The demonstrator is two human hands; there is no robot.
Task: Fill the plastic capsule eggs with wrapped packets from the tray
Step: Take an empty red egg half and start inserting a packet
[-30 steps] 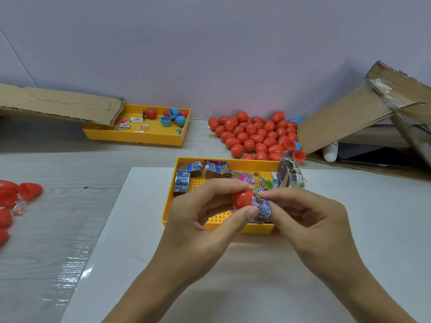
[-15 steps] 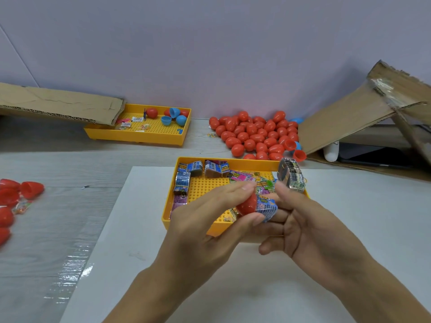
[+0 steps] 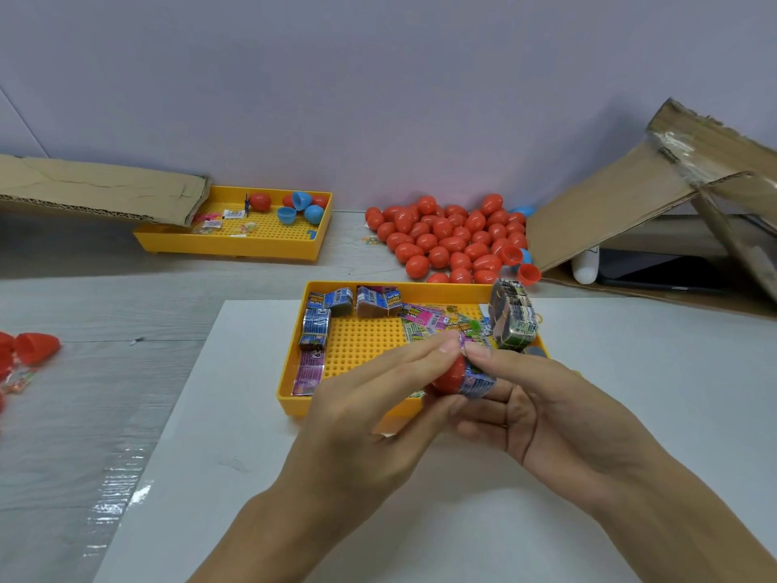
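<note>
both hands meet: left hand [image 3: 378,414] grips red capsule half [image 3: 449,374], right hand [image 3: 542,408] apparently pinches blue packet [image 3: 477,382]

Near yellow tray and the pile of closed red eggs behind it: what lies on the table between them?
In the head view, nothing: a narrow strip of bare grey table separates the near tray from the egg pile, whose front eggs almost reach the tray's far rim.

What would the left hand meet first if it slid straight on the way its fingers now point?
The left hand points up and right, its fingertips touching the red capsule half. Past that, probably the banded bundle of packets at the tray's far right corner, though depth is unclear.
</note>
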